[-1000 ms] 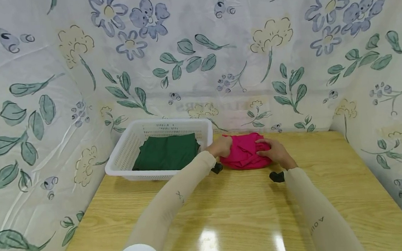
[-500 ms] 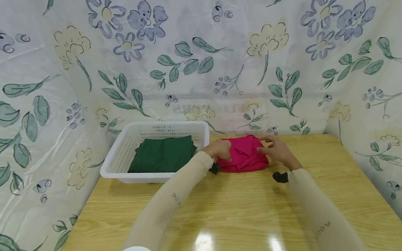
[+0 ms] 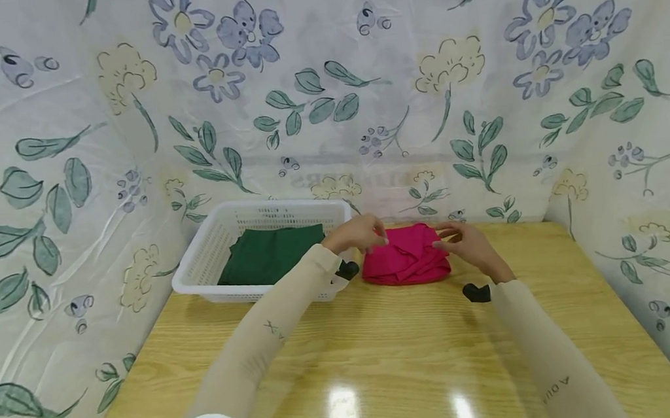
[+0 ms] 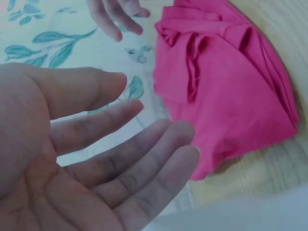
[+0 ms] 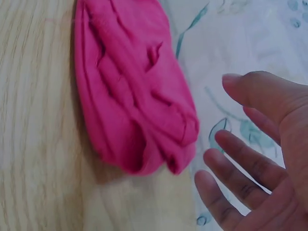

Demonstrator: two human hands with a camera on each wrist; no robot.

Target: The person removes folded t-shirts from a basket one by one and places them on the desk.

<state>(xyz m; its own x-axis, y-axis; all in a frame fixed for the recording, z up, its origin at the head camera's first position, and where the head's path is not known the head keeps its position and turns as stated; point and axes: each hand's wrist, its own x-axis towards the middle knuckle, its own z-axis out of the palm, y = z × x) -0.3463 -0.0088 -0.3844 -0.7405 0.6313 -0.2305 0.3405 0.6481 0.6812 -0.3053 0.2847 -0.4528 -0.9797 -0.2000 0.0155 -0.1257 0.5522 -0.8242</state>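
Observation:
A bright pink folded cloth lies on the table against the back wall, its top creased and its layers bunched at the right end. My left hand hovers above the cloth's left edge, beside the basket. In the left wrist view the fingers of that hand are relaxed and hold nothing. At the cloth's right side is my right hand, its fingers spread and slightly bent. The right wrist view shows a gap between this hand and the pink cloth.
A white perforated plastic basket stands at the back left with a folded dark green cloth inside. Its right wall is close to the pink cloth. Floral sheeting encloses the wooden table at the back and sides.
My left hand has lifted off the pink cloth and moved left toward the basket. My right hand has drawn back to the right, off the cloth. The cloth stays in place.

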